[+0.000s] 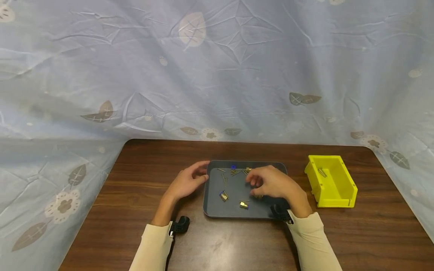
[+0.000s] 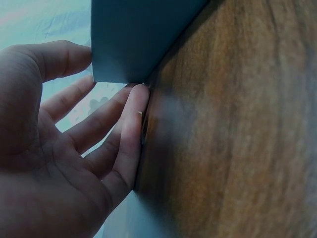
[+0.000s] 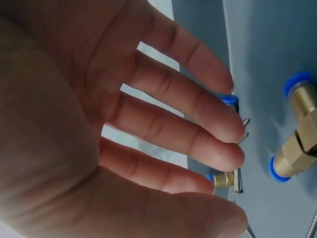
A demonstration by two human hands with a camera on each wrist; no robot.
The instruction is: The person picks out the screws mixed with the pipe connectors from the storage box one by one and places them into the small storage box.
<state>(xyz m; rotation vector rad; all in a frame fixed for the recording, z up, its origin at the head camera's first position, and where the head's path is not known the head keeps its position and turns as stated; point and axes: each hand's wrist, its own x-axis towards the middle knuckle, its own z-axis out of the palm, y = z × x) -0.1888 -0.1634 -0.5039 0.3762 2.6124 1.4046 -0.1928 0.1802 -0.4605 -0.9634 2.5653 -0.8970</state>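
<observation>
A grey tray [image 1: 234,213] lies on the table and holds several screws [image 1: 225,181] and brass pneumatic fittings with blue collars. At the tray's left side is my left hand [image 1: 186,182]; its thumb and loosely extended fingertips meet the outer wall [image 2: 124,44] near the far corner. My right hand [image 1: 272,181] hovers over the right half of the tray, fingers slightly bent and nothing held between them. A brass fitting [image 3: 299,136] lies just beyond its fingertips, with more screws [image 3: 237,181] near them. Two fittings [image 1: 223,195] [image 1: 244,204] lie in the tray's near part.
To the right of the tray stands a yellow bin [image 1: 332,180] with a few screws [image 1: 322,172] inside. The dark wooden table [image 1: 162,150] ends at a pale printed cloth [image 1: 217,75] hanging behind it.
</observation>
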